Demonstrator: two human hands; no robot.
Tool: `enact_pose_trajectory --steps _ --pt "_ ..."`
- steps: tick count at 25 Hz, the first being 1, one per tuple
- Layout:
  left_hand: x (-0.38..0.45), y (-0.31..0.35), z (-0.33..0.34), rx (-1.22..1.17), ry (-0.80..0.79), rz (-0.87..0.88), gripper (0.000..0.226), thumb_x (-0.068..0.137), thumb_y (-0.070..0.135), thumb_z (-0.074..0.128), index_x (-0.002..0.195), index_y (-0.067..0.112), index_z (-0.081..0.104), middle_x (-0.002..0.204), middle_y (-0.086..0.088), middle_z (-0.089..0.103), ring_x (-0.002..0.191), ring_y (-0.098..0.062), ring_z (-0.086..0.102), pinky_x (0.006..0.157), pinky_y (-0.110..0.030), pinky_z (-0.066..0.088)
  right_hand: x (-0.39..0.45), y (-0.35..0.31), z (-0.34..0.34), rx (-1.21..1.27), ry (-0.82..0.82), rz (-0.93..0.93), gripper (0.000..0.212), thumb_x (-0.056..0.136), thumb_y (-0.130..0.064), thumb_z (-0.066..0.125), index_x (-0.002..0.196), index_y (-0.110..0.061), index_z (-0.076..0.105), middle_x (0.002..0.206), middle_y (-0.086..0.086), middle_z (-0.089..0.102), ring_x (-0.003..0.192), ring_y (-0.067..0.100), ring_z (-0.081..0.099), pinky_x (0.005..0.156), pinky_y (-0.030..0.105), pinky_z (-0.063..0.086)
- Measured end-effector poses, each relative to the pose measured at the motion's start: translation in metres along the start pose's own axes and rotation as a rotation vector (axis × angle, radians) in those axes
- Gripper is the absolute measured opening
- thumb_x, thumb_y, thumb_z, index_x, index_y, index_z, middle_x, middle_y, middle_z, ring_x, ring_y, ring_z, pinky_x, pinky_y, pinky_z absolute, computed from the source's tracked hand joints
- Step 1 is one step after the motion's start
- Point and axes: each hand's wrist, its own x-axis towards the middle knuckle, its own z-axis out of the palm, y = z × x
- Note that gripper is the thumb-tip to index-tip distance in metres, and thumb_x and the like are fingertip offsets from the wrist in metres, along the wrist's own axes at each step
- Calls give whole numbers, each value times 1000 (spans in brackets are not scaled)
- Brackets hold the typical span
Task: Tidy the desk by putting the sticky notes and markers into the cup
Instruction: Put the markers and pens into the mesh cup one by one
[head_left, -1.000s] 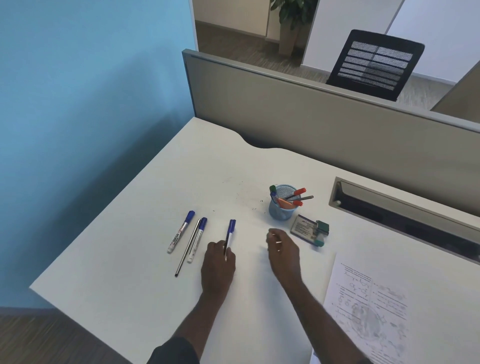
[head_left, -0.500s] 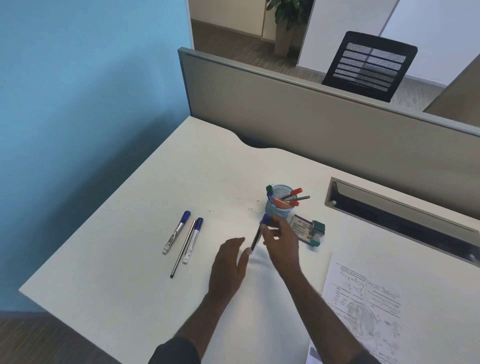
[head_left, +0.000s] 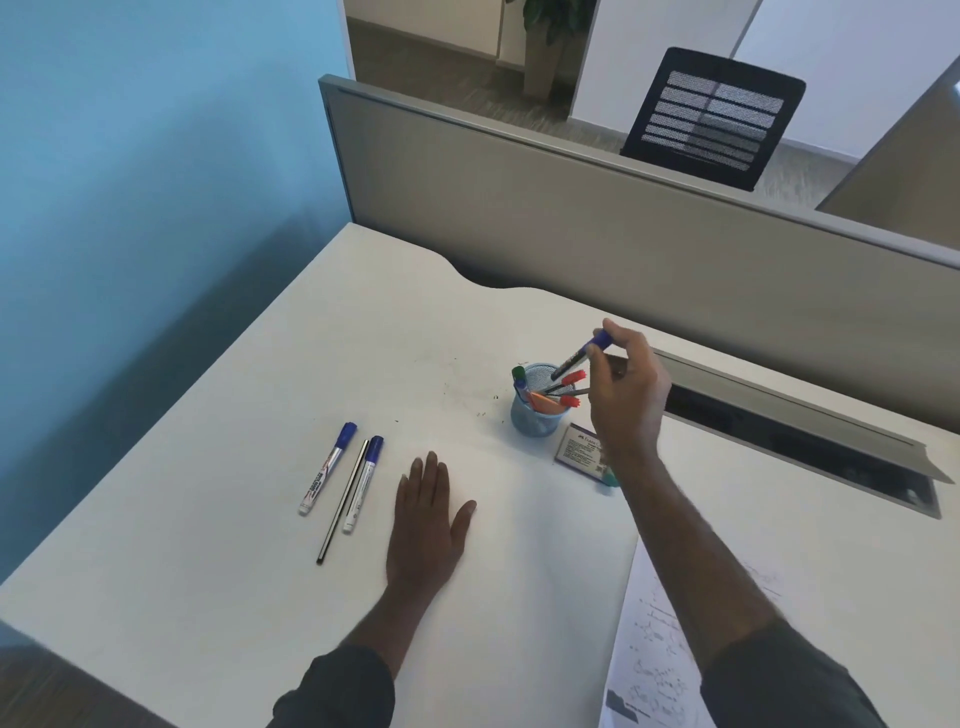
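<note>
A blue mesh cup (head_left: 538, 418) stands mid-desk with several pens and markers inside, caps red, green and blue. My right hand (head_left: 627, 395) is raised just right of the cup and pinches a blue-capped marker (head_left: 584, 356), tilted with its lower end over the cup's mouth. My left hand (head_left: 428, 512) lies flat and empty on the desk, fingers apart. Left of it lie two blue-capped white markers (head_left: 327, 467) (head_left: 363, 483) with a thin dark pen (head_left: 343, 501) between them. A pad-like purple-edged pack (head_left: 579, 449) sits right of the cup, partly hidden by my wrist.
The white desk (head_left: 234, 519) ends at a grey partition (head_left: 571, 218) behind and a blue wall on the left. A cable tray slot (head_left: 810, 441) runs along the back right. A printed sheet (head_left: 654, 639) lies at the front right under my forearm.
My right hand took the blue-capped marker from my left hand and lifted it up to the cup's mouth. My left hand let go and settled flat on the desk.
</note>
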Motion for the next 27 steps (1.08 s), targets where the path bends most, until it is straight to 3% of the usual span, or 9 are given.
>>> enact_pose_trajectory --steps 4,11,17,20,24,27 --pt "2 -2 4 -7 -16 0 70 103 51 37 153 3 31 165 -12 19 154 -26 13 124 -46 19 17 7 25 -178 -120 117 20 90 -6 63 108 -13 67 100 1 72 81 22 68 72 39 57" --pt "1 -4 6 -20 -15 9 69 103 49 39 154 3 29 166 -11 18 155 -26 12 124 -46 19 22 20 51 -513 -226 112 13 89 -16 64 101 -17 68 89 7 73 77 32 61 64 30 39" --pt "0 -4 6 -15 -11 14 69 103 48 40 154 3 28 166 -11 17 155 -26 11 124 -47 21 26 33 57 -691 -348 33 14 90 -18 62 101 -19 71 90 2 75 84 29 64 85 35 28" --pt "1 -4 6 -14 -2 13 69 103 48 40 154 3 29 166 -11 18 155 -26 12 123 -47 22 28 35 58 -791 -340 -38 17 89 -17 63 98 -23 76 91 1 76 85 28 64 80 37 26" --pt "1 -3 5 -9 -1 11 69 103 49 39 154 4 28 166 -11 18 155 -26 12 123 -46 22 30 32 57 -921 -349 -85 18 91 -20 58 86 -20 75 73 2 72 75 29 60 69 35 14" --pt "1 -2 3 -21 14 13 68 102 48 42 153 3 32 165 -12 21 154 -27 16 123 -47 24 31 27 52 -903 -346 -95 17 93 -25 58 93 -20 75 78 5 73 78 30 61 73 36 20"
